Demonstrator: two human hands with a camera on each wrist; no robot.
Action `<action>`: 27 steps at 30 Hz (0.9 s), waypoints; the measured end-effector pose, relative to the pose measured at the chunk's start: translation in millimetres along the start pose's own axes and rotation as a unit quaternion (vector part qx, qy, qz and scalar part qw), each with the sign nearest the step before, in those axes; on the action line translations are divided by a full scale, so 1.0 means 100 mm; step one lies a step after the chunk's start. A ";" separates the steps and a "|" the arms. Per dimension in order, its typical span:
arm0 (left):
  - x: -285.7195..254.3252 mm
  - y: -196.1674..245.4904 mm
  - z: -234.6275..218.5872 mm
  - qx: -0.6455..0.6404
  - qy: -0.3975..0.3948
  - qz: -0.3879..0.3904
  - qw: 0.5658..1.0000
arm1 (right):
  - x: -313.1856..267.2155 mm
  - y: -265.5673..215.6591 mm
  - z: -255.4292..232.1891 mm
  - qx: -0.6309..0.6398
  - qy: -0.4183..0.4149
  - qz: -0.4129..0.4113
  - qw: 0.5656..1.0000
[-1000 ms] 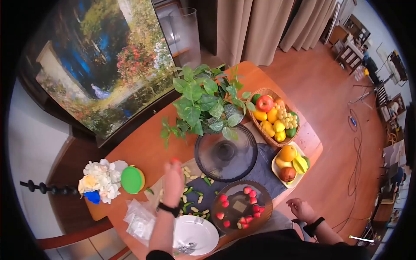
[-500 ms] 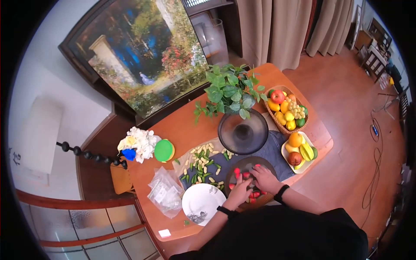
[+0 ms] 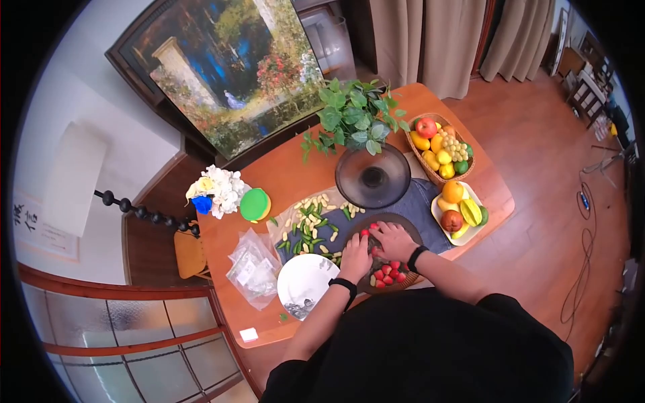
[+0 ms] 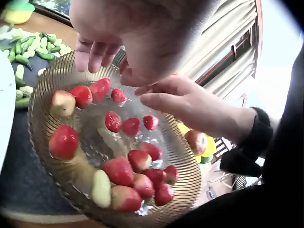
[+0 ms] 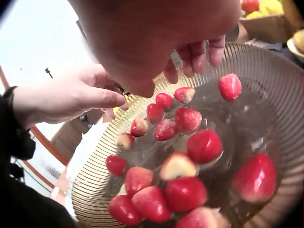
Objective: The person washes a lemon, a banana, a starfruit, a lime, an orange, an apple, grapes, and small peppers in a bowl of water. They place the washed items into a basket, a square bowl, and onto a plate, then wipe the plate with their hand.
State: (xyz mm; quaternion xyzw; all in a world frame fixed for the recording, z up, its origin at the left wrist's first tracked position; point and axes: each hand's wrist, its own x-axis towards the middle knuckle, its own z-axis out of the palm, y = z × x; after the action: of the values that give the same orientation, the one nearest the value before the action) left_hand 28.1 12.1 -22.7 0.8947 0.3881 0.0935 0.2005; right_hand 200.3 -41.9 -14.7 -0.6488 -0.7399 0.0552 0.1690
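A person dips over a ribbed glass bowl [image 4: 39,114] of red strawberries [image 4: 118,171], both hands at its rim.
The left hand [image 3: 356,260] and right hand [image 3: 395,240] are both released, their fingers relaxed and loosely extended, with no fruit visible in either grasp. The strawberries lie inside the bowl amid what looks like clear liquid, many grouped at the side nearest the person. A white plate [image 3: 302,277] sits just beside the bowl, green peppers [image 3: 313,240] lie near it on a dark cloth [image 3: 430,215], and a round dark glass dish [image 3: 391,191] stands beyond.
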 end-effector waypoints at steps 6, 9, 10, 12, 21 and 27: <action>-0.20 0.00 0.17 0.009 -0.143 -0.016 0.990 | -0.34 0.06 0.03 0.015 -0.212 0.099 0.972; -0.31 -0.05 0.29 -0.017 -0.142 -0.022 0.989 | -0.56 -0.04 0.01 0.062 -0.251 0.181 0.949; -0.32 -0.06 0.33 -0.029 -0.143 -0.028 0.989 | -0.60 -0.06 0.06 0.063 -0.252 0.182 0.948; -0.34 -0.18 0.58 -0.089 -0.130 -0.045 0.987 | -0.66 -0.07 0.21 0.158 -0.243 0.202 0.935; -0.17 -0.12 0.42 -0.284 -0.088 -0.088 0.951 | -0.45 -0.08 0.11 0.336 -0.135 0.194 0.912; -0.09 -0.17 0.24 -0.198 -0.010 -0.025 0.980 | -0.18 0.11 -0.22 0.168 -0.088 0.033 0.981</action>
State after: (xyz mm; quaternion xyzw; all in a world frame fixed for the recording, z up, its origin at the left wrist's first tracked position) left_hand 18.7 9.3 -51.5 0.8281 0.3825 0.1541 0.3797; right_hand 219.5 -60.8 -0.2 -0.6277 -0.7103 0.2413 0.2078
